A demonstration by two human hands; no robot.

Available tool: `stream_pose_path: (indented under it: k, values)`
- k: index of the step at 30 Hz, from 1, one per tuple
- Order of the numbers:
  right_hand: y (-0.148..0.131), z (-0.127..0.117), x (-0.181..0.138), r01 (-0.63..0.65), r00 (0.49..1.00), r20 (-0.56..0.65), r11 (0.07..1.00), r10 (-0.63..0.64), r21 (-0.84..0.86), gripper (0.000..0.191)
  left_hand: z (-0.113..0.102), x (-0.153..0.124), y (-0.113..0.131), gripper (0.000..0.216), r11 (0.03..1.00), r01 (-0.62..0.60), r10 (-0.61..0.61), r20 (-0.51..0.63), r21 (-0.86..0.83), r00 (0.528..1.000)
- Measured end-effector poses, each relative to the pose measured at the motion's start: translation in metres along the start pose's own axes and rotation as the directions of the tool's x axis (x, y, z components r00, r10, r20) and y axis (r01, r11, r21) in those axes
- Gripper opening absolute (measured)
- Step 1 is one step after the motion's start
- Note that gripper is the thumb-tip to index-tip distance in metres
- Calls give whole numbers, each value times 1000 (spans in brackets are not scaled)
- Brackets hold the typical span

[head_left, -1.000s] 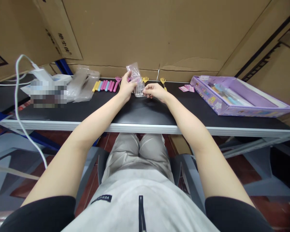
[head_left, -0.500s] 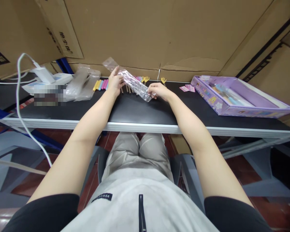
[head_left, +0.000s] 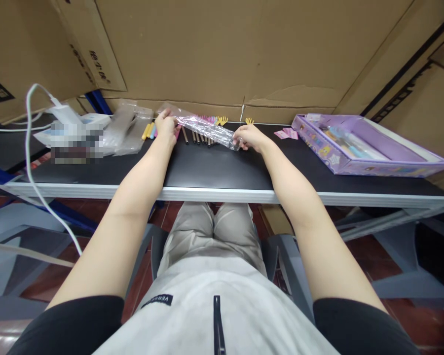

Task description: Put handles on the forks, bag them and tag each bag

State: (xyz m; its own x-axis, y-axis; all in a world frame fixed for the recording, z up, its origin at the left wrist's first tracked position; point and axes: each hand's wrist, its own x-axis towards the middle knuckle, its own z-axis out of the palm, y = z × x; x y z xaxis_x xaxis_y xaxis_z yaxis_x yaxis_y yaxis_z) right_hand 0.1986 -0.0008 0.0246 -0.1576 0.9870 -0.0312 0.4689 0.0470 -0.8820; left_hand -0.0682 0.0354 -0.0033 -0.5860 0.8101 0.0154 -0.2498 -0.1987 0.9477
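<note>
A long clear plastic bag [head_left: 203, 128] stretches between my two hands above the black table. My left hand [head_left: 166, 125] is closed on its left part, and my right hand [head_left: 249, 138] pinches its right end. Whether anything lies inside the bag I cannot tell. Behind and below it lie several dark metal rods [head_left: 194, 138] and colourful small fork-shaped heads [head_left: 220, 120]. A yellow one [head_left: 249, 121] sits apart, just behind my right hand. Left of my left hand are yellow, blue and pink handles [head_left: 149, 130], partly covered by that hand.
More clear plastic bags [head_left: 128, 130] lie at the left, beside a white device with a cable [head_left: 65, 116]. Small pink cards [head_left: 286, 133] and an open purple box [head_left: 385, 167] with packaged items are on the right. Cardboard [head_left: 207, 54] walls the back.
The bag has come down and turned closer to level. My left hand has moved left and slightly lower; my right hand has shifted a little to the right. Both keep hold of the bag.
</note>
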Motion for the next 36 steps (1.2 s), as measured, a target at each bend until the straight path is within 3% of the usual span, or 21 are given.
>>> stream_pose_path:
  k: [8,18,26,32,36]
  values:
    - [1,-3,2,-61,995,-84,998,59,-18,27,-4,17,-7,76,996,-27,27,1,86,1000]
    - [3,-7,4,-84,989,-129,996,79,-39,25,-2,-9,5,56,988,-48,60,-75,147,995]
    - [2,-12,2,-75,979,-199,991,51,-115,24,-2,-5,2,54,975,-72,87,-62,210,994]
    - [11,-16,13,-69,967,-254,983,25,-169,22,-3,-11,4,27,968,-94,108,-48,232,993]
    - [19,-20,22,-28,951,-301,957,-63,-288,15,-2,-18,7,21,959,-101,116,-44,265,992]
